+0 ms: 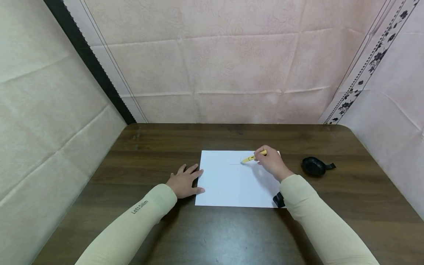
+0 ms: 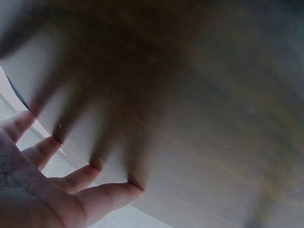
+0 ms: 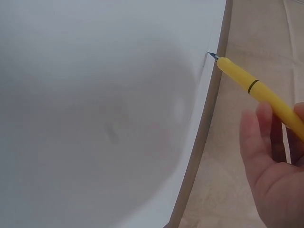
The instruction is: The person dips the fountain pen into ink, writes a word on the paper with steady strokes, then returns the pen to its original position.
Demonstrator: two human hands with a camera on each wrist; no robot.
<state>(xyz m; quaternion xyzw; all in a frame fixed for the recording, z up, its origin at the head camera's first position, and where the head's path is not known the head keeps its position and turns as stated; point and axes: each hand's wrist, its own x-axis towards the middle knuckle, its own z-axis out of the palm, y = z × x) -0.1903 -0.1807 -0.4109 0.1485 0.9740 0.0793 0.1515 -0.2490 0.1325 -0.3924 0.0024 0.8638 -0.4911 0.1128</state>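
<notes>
A yellow fountain pen (image 1: 253,157) is pinched in my right hand (image 1: 272,163), its nib at the upper part of a white sheet of paper (image 1: 228,187). In the right wrist view the dark nib of the pen (image 3: 259,90) meets the end of a thin line near the paper's edge. A thin horizontal line and a short upright one show on the sheet by the nib. My left hand (image 1: 185,183) lies with spread fingers at the sheet's left edge, thumb and a fingertip over it. In the left wrist view the fingertips (image 2: 135,187) touch the wooden surface.
To the right of the sheet sits a small black pan-shaped dish (image 1: 314,166) with a short handle. A black device (image 1: 279,200) is at the right wrist, over the sheet's lower right corner. The brown wooden table (image 1: 212,239) is bordered by patterned cloth hangings (image 1: 232,73).
</notes>
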